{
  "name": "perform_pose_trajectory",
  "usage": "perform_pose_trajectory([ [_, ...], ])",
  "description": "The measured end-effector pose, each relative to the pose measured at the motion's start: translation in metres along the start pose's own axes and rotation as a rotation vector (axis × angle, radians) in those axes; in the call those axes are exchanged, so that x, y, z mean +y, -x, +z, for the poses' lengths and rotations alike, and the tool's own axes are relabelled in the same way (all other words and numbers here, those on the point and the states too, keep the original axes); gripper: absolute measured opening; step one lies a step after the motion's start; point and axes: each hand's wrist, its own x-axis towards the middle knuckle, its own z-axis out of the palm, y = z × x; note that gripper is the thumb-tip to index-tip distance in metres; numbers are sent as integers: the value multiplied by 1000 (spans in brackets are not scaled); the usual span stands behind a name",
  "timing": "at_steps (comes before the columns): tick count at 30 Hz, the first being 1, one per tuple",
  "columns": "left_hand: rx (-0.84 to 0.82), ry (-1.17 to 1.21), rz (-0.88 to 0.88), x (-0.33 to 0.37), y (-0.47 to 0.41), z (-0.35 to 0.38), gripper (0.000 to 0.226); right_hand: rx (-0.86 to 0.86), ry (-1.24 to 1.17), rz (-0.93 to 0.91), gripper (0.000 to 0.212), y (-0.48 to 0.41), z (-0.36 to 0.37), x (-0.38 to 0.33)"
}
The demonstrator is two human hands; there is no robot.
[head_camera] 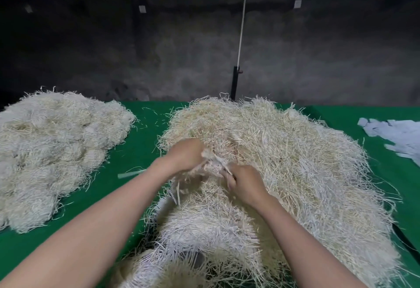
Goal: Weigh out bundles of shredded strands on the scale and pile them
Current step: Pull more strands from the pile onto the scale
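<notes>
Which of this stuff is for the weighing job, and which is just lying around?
For the job: big heap of strands; tuft of strands, gripped by the left hand and right hand; side pile of strands at far left.

Just lying about: white paper strips; loose strip on the green cloth; white cord; black post.

Lit evenly from overhead across the green table (145, 151), with the pale strand heap (284, 162) bright and slightly washed out at its near end. Fell off sharply to a dim, murky far wall (318, 49), grainy and soft. Cast only faint, diffuse shadows beside the heap. Smeared by motion at the left hand (185, 153), the right hand (244, 182) and the tuft (213, 165) between them. Bowed by wide-angle distortion toward the left and right edges, with dark far corners.
</notes>
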Motion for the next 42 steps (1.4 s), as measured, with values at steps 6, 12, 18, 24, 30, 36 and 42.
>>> perform_pose_trajectory([
  [6,187,1347,-101,8,-3,-17,16,120,78,73,31,24,25,64],
  [12,384,1959,-135,29,3,-16,7,184,108,163,29,20,16,78],
  [18,599,2071,34,8,13,-73,31,74,-16,473,18,45,7,114],
  [24,465,1837,-39,17,30,-58,33,-44,-200,269,44,7,-38,43],
  [30,489,1787,94,22,53,-74,34,202,-196,-46,105,0,-119,-50],
  [36,303,1873,414,37,100,-85,26,-327,-1526,-217,50,23,-110,-140],
  [42,326,873,258,-4,153,-37,22,-483,-2113,62,27,45,-65,-172],
])
